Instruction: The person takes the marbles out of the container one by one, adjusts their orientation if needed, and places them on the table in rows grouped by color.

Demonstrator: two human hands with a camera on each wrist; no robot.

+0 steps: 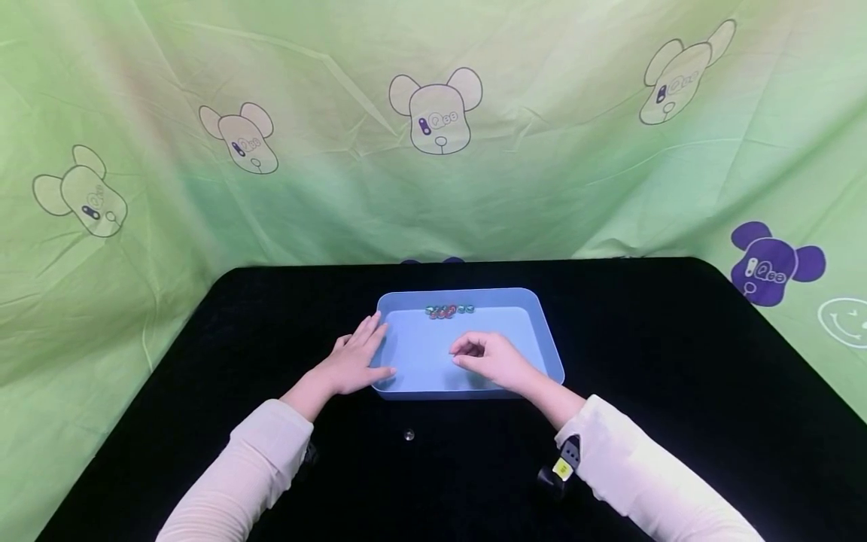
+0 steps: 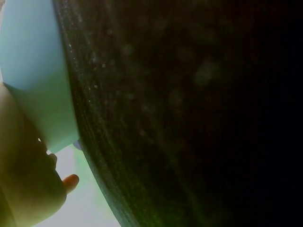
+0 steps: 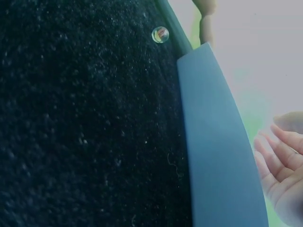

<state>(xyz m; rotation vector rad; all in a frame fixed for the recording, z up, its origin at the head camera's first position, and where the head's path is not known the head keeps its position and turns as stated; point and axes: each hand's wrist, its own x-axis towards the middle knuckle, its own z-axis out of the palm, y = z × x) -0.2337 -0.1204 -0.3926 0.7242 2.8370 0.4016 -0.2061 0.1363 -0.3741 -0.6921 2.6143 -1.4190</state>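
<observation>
A shallow blue tray lies on the black cloth. Several green and red glass marbles sit grouped inside it along the far wall. My left hand rests at the tray's left rim, fingers straight and thumb spread toward the near corner. Over the tray floor, right of centre, is my right hand with loosely bent fingers and the thumb apart from them. Nothing shows in its palm in the right wrist view. A single clear marble with a coloured core lies on the cloth in front of the tray.
The black-covered table extends around the tray on all sides. Behind it hangs a green curtain printed with bear heads. Both forearms wear white sleeves, and a dark wrist strap shows at the right cuff.
</observation>
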